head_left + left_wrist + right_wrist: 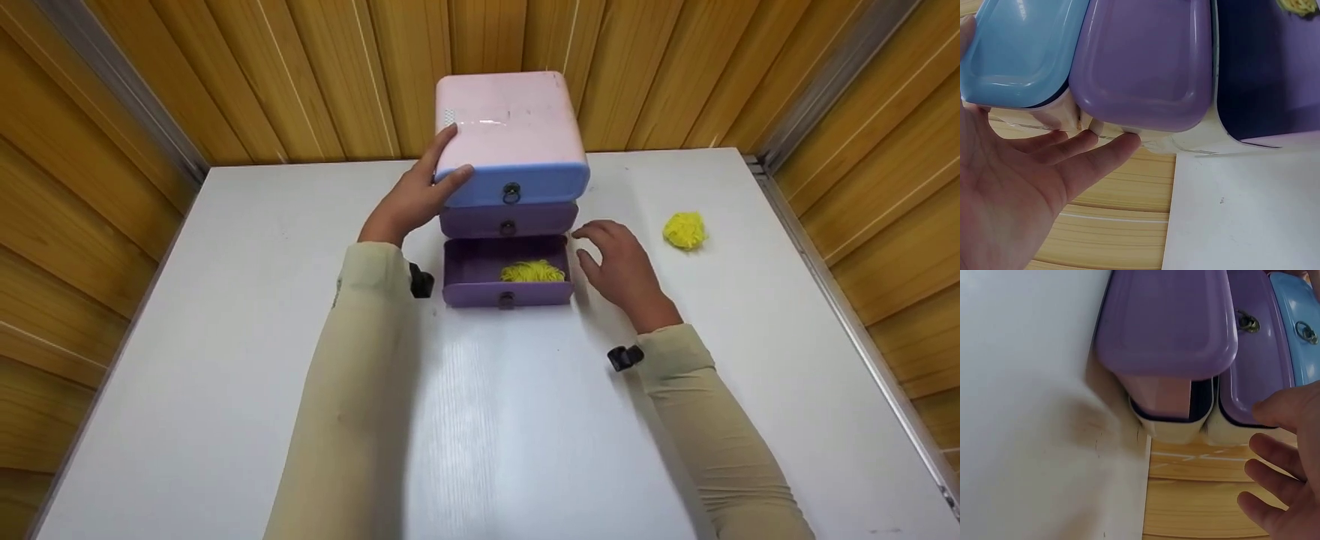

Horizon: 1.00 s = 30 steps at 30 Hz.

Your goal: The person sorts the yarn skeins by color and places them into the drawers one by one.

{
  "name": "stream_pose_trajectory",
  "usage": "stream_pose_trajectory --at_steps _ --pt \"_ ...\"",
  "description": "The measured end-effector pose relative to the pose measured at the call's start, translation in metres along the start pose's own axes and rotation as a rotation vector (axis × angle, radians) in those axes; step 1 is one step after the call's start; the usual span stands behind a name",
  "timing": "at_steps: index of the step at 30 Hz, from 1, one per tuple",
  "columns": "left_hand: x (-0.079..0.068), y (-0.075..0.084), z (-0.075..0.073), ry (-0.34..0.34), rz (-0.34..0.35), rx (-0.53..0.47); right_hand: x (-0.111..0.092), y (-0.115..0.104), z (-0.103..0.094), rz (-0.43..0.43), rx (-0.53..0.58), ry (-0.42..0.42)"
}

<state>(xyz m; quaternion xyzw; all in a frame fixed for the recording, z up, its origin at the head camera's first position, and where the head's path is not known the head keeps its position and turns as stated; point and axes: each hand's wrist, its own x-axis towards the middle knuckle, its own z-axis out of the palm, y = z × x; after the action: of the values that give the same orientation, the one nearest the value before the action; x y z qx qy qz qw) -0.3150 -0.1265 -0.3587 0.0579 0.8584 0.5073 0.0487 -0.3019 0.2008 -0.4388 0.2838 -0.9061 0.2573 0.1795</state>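
A small chest of drawers [510, 124] has a pink top, a blue upper drawer [476, 187] and two purple drawers below. The bottom drawer [472, 295] is pulled out, with a yellow yarn bundle [532, 271] in its right part. My left hand [411, 199] rests on the chest's left side, thumb at the upper front corner; the left wrist view shows fairly straight fingers [1100, 163] along that side. My right hand [626, 266] is just right of the drawers with loosely bent fingers and nothing held. In the right wrist view, its thumb lies close to the middle drawer [1258, 365].
Right of the chest, a second yellow yarn bundle [684, 230] lies on the white table [262, 337]. Wood-patterned panels [315, 82] stand behind the table and along both sides. Each drawer has a small ring pull [511, 193] on its front.
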Motion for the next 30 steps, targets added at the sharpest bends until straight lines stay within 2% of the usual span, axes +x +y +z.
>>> stream_pose_trajectory --at_steps 8,14,19,30 --pt "0.003 0.0 0.004 -0.004 0.025 0.02 -0.002 0.021 -0.006 0.065 -0.01 0.029" --pt "0.003 -0.001 0.004 0.022 0.038 0.079 -0.002 0.034 -0.009 0.067 -0.023 0.067" --pt "0.002 -0.002 0.004 0.022 0.032 0.086 0.0 0.044 -0.011 0.099 -0.03 0.077" --pt "0.001 -0.002 0.001 0.022 0.022 0.063 0.007 0.064 -0.023 0.301 -0.082 -0.031"
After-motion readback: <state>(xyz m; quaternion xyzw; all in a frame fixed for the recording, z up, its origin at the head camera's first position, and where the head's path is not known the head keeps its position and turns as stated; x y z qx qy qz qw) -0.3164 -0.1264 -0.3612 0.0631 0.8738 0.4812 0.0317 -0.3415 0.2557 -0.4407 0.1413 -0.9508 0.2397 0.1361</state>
